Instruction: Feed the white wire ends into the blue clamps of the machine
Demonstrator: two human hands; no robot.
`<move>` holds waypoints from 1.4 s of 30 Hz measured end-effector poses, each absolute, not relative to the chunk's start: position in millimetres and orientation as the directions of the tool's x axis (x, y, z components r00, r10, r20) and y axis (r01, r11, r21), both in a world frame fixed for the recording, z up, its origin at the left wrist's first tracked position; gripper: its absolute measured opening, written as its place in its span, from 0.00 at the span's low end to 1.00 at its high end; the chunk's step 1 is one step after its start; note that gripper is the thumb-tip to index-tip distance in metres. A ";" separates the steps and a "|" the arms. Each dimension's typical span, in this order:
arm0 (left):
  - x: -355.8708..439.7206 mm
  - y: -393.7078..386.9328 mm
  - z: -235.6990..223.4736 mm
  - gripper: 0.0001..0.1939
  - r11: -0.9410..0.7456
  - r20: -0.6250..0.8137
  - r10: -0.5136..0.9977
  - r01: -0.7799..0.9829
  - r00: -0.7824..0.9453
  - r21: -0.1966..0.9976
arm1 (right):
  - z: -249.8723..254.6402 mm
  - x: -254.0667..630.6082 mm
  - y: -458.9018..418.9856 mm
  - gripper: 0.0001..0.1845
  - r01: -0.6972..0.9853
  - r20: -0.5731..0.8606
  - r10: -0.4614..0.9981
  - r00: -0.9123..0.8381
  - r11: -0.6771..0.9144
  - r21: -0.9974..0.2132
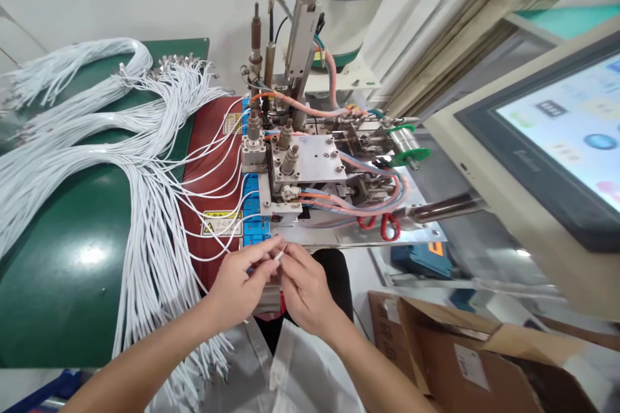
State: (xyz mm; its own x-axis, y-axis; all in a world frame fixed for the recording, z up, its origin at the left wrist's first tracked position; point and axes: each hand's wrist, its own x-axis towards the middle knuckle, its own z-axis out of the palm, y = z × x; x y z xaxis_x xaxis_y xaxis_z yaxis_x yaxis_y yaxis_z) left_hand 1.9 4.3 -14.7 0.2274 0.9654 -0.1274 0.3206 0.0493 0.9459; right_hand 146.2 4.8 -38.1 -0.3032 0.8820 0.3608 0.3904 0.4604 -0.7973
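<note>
Close together in front of the machine, my left hand and my right hand both pinch the end of a white cable. Only a short pale bit of it shows between the fingertips; the tip itself is too small to make out. Just beyond my fingers is a row of blue cable holders along the machine's edge, with several white cables running into it. To the left, thick bundles of white cables drape over the green table and hang off its front.
Metal cylinders and a plate of the machine rise behind the holders, with a green spool at right. A screen panel juts in from the right. Cardboard boxes stand low at right. A warning label is on the red surface.
</note>
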 end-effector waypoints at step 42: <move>10.4 0.2 -25.0 0.08 0.181 -0.174 0.983 0.240 -0.050 0.954 | -41.7 112.4 5.3 0.07 0.102 0.049 0.969 0.243 0.024 -0.995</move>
State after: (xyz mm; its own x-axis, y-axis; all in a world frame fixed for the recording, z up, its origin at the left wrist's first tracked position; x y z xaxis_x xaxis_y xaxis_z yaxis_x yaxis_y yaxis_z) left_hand 10.4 0.2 -25.0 -0.0502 0.9834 -0.1741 0.2398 0.1811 0.9538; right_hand 112.4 5.3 -41.7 0.2431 0.9688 0.0486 0.1016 0.0243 -0.9945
